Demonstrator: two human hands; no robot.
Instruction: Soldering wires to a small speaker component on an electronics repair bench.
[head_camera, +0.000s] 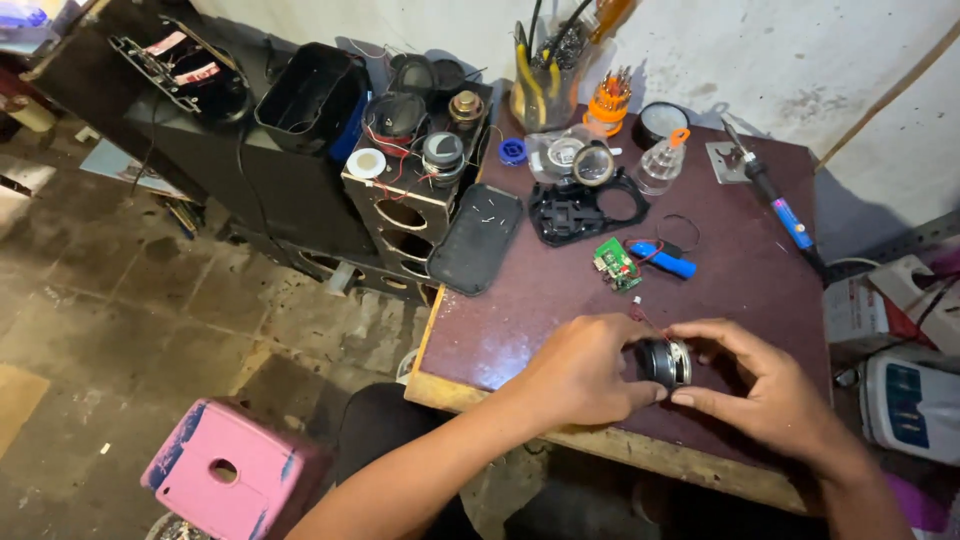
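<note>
Between both hands, near the surface's (470, 345) front edge, the small round speaker driver (664, 361) is getting pinched: left hand (578, 372) and right hand (765, 385) are closing fingertips on its rim. Looks dense, rigid, magnet-heavy; thin red wires trailing beyond it to the green circuit board (616, 265) seem fragile, so hold the metal rim.
</note>
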